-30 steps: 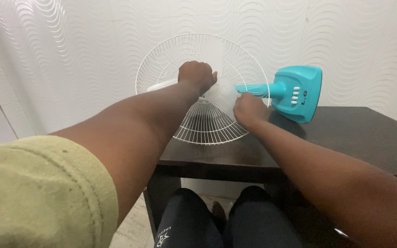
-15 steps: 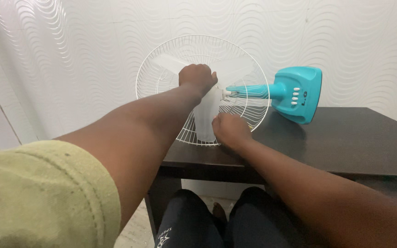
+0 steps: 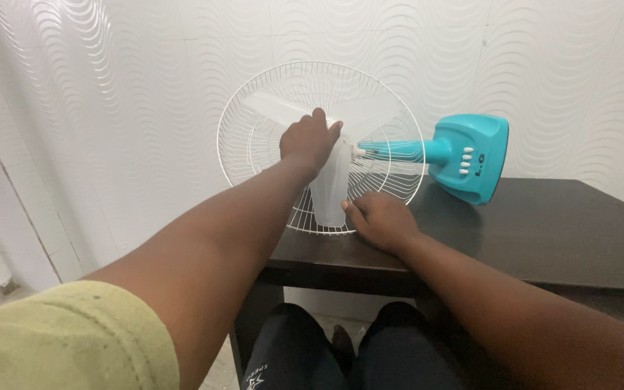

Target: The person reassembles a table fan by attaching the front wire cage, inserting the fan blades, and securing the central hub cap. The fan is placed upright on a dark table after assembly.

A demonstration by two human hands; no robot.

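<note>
A: Where is the left hand (image 3: pixel 309 140)?

B: On the fan's hub, fingers loosely curled over it, where the three clear blades (image 3: pixel 328 189) meet inside the white wire guard (image 3: pixel 254 137).

A: And the right hand (image 3: pixel 378 218)?

B: Its grip is partly closed, fingertips touching the lowest blade's tip and the guard's rim, resting on the dark counter (image 3: pixel 543 224).

A: The fan?

B: Lying sideways, teal base (image 3: pixel 471 155) to the right.

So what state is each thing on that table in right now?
Fan: lying on its side on the dark table.
Wire guard: front half off, blades exposed.
Blades: translucent, one pointing down.
Left hand: over the blade hub.
Right hand: on the table, at the lower blade.
</note>
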